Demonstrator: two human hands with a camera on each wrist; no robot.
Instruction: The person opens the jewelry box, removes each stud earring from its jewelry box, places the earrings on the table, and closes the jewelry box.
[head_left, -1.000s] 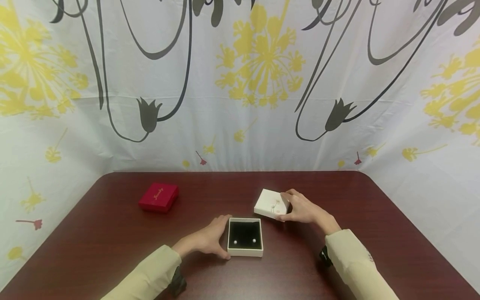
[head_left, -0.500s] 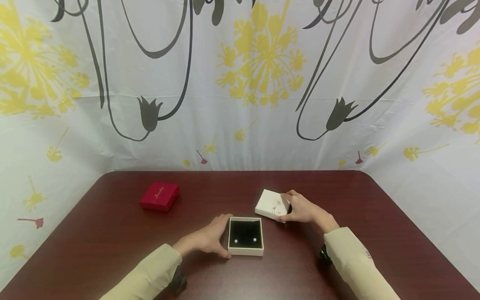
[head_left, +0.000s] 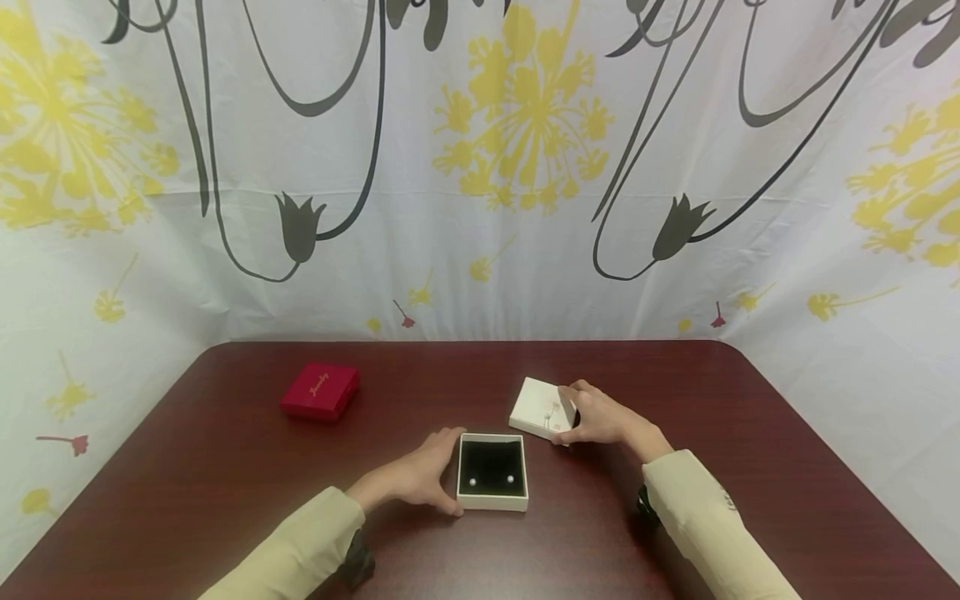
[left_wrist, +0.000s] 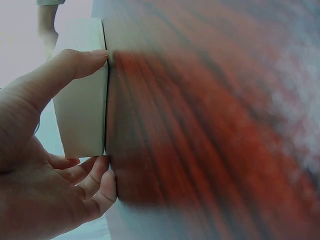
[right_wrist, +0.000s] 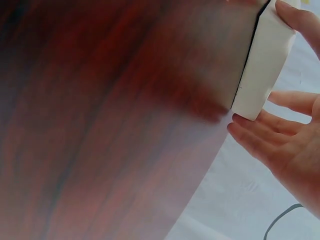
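Observation:
A small square white jewelry box lies without its lid on the table, left of the person's right hand. Two pearl earrings sit on its black padded insert. The left hand holds the box from its left side; in the left wrist view its thumb lies on one wall and the fingers curl at the other end. Behind and to the right, the right hand grips the white lid, which has a small printed flower. The right wrist view shows thumb and fingers at opposite ends of the lid.
A red box with gold lettering lies on the far left of the dark wooden table. A white curtain with yellow and grey flowers hangs behind the table.
The right forearm and the lid have shifted very slightly to the left over the last half second. The left hand keeps its hold on the jewelry box.

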